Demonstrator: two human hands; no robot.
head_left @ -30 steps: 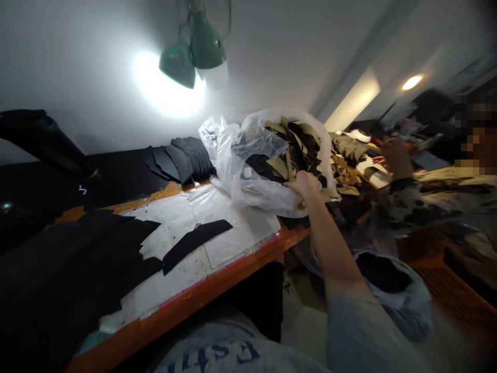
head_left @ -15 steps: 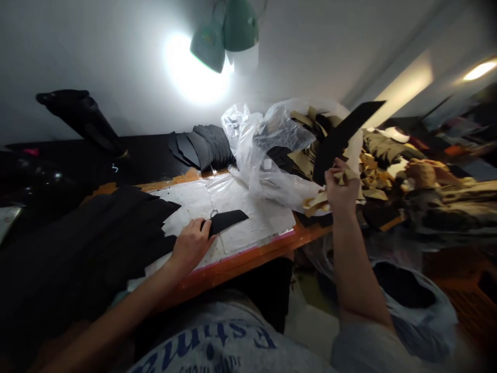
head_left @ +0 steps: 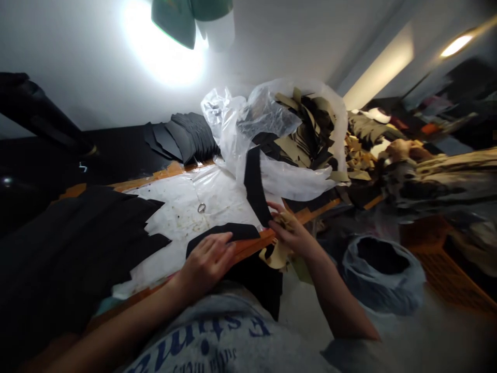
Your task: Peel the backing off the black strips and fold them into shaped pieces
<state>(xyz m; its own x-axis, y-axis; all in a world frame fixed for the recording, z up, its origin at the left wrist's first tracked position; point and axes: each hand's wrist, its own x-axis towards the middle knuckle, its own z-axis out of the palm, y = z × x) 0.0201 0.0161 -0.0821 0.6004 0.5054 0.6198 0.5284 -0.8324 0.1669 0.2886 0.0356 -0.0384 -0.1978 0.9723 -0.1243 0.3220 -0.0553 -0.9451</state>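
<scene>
My left hand [head_left: 209, 259] is over the table's front edge, its fingers closed on a curved black cut piece [head_left: 221, 229] that lies along that edge. To its right, my right hand [head_left: 291, 233] grips the lower end of a second black piece [head_left: 254, 181], which stands nearly upright. The same hand also has a crumpled tan strip [head_left: 276, 255], which hangs below the table edge. A small metal ring [head_left: 201, 207] rests on the white table covering [head_left: 182, 197] beyond my left hand.
Layered black pieces [head_left: 89, 243] cover the left side. A row of dark grey pieces [head_left: 186, 137] stands at the back. An open clear plastic bag [head_left: 233, 124] holds tan and black pieces. A lined bin [head_left: 384, 280] and an orange crate [head_left: 442, 264] are at right.
My right hand has come down and left from the plastic bag with the black piece and tan strip. My left hand has drawn its black piece to the table's front edge.
</scene>
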